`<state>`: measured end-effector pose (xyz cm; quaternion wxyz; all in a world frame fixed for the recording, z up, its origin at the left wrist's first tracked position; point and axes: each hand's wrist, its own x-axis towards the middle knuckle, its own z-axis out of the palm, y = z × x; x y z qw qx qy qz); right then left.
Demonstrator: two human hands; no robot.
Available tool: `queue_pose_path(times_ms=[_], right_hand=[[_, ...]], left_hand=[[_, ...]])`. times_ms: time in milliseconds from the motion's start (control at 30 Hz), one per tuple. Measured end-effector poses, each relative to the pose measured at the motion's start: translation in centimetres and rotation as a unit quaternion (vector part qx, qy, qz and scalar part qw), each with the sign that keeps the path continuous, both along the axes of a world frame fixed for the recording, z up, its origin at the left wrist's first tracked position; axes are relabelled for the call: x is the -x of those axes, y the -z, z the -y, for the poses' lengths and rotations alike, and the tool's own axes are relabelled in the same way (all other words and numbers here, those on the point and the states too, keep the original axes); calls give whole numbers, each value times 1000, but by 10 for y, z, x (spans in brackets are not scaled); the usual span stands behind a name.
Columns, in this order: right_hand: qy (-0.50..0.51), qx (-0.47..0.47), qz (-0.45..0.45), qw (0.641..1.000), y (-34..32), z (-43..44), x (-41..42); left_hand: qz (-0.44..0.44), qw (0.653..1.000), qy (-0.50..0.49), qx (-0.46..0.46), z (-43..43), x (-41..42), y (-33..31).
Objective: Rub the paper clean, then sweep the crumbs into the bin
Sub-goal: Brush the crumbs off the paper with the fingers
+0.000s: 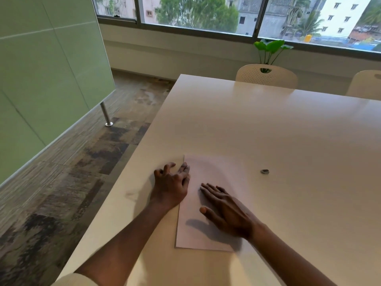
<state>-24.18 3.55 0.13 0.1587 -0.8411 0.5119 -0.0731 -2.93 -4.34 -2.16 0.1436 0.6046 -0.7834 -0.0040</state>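
Observation:
A white sheet of paper (pixel 208 174) lies on the pale table (pixel 268 129) near its front left part. My left hand (pixel 171 186) rests at the paper's left edge, fingers spread and curled, fingertips touching the sheet. My right hand (pixel 224 209) lies flat over the middle of the paper with its fingers stretched toward the left; it holds nothing. A small grey eraser (pixel 264 171) sits on the table to the right of the paper, apart from both hands. No bin is in view, and crumbs are too small to make out.
The table's left edge (pixel 132 162) drops to a patterned floor (pixel 68 172). Two cream chairs (pixel 267 76) stand at the far side, with a green plant (pixel 271 48) behind them. A green glass partition (pixel 41 79) stands at the left.

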Motion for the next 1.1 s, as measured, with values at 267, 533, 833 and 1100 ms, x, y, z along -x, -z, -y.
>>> queue_pose_path(times_ms=[267, 533, 833, 1100], right_hand=[[247, 15, -90, 965, 3, -42, -17], [167, -7, -81, 983, 11, -27, -62], [135, -12, -9, 991, -2, -21, -25], [190, 169, 107, 961, -11, -29, -15]], left_hand=[[0, 1000, 1, 7, 2, 0, 4], [14, 1000, -2, -5, 4, -2, 7], [-15, 1000, 5, 5, -1, -1, 1], [-62, 998, 3, 34, -4, -2, 1]])
